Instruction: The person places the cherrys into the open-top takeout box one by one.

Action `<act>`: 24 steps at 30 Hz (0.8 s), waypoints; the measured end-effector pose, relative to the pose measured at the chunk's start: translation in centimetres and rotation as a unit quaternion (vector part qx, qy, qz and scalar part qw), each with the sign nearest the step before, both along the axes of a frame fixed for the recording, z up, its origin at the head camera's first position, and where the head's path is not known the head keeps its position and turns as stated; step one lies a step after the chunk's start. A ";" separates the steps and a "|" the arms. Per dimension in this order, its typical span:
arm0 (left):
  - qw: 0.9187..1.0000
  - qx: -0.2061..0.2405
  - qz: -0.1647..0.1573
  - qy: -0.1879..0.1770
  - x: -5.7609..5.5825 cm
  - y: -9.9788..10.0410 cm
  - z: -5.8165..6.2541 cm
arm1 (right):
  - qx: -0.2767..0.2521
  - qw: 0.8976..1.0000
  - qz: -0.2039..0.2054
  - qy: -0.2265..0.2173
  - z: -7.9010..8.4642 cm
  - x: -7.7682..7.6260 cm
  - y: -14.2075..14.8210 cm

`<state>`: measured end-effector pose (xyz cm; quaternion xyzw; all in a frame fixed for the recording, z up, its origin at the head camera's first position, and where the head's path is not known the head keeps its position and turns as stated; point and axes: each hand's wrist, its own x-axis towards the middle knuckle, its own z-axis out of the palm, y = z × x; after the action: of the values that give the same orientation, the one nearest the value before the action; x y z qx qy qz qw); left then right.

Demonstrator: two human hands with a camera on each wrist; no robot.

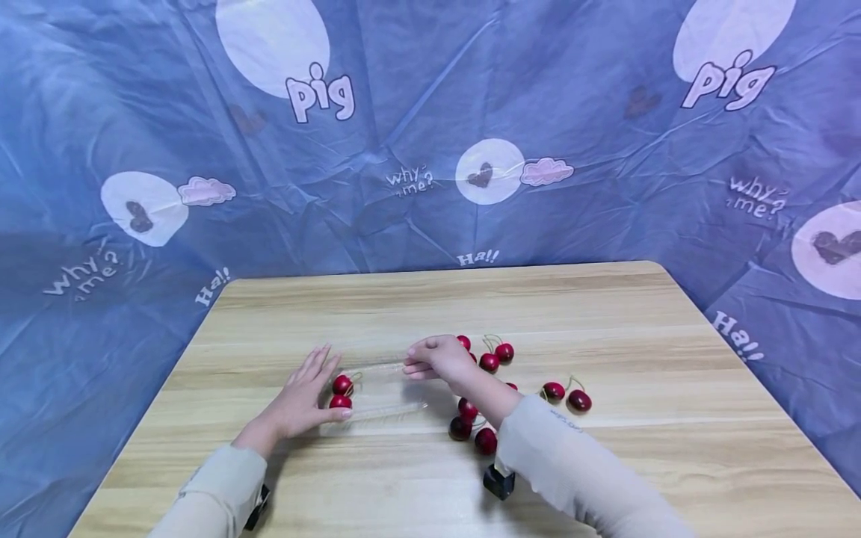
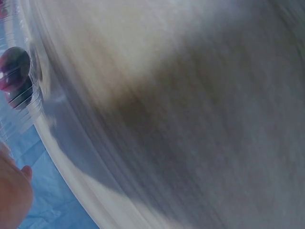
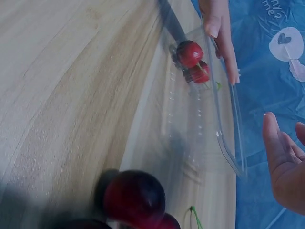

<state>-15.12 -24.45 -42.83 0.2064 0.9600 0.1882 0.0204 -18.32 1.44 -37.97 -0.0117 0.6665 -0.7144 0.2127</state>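
A clear plastic box point(image 1: 393, 411) lies on the wooden table, with two red stemmed cherries point(image 1: 341, 385) at its left end. At that end is my left hand point(image 1: 303, 403), fingers fairly straight and spread along the far side, thumb by the near rim. My right hand point(image 1: 437, 360) hovers over the box's right end with loosely bent fingers. In the right wrist view, those fingers point(image 3: 274, 143) hold nothing and are apart from the box's rim point(image 3: 217, 119). Dark cherries point(image 3: 136, 198) show close below that wrist. Only part of the left hand point(image 2: 14, 195) shows in the left wrist view.
Several loose cherries point(image 1: 486, 441) lie right of the box, some hidden under my right forearm. A joined pair of cherries point(image 1: 579, 401) sits farther right. Behind the wooden table point(image 1: 430, 306) hangs a blue printed cloth point(image 1: 403, 224).
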 end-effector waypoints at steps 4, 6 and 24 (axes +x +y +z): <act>1.000 0.000 0.001 -0.001 0.0 0.0 0.0 | -0.007 1.000 -0.006 0.003 0.2 0.2 0.7; 1.000 -0.001 0.001 0.000 0.1 0.0 0.0 | -0.011 1.000 -0.006 0.003 0.2 0.3 1.1; 1.000 -0.005 -0.004 0.014 0.2 0.0 0.1 | -0.052 0.998 0.010 0.030 -0.1 1.1 5.4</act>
<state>-14.87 -24.40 -42.78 0.2126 0.9603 0.1804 0.0084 -17.19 6.82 -38.05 -0.0513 0.6347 -0.7450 0.1987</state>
